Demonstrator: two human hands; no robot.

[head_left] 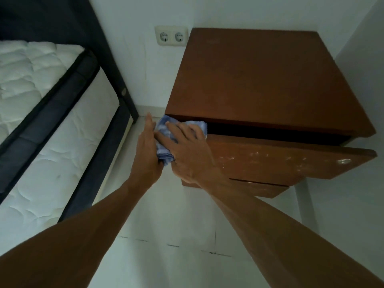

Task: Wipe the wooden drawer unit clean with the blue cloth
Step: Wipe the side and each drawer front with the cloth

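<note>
Hands met at the unit's (pixel 259 80) front-left corner. The right hand (pixel 187 150) lay flat with fingers spread, pressing the cloth (pixel 166 132) against the drawer's (pixel 291 161) left end, likely for rubbing force. The left hand (pixel 148 146), open and on edge at 9 o'clock of the cloth, seemingly kept the bunched cloth from slipping off. The drawer stood ajar; pale smears ran toward the knob (pixel 344 161) at 3 o'clock, so wiping looked unfinished.
</note>
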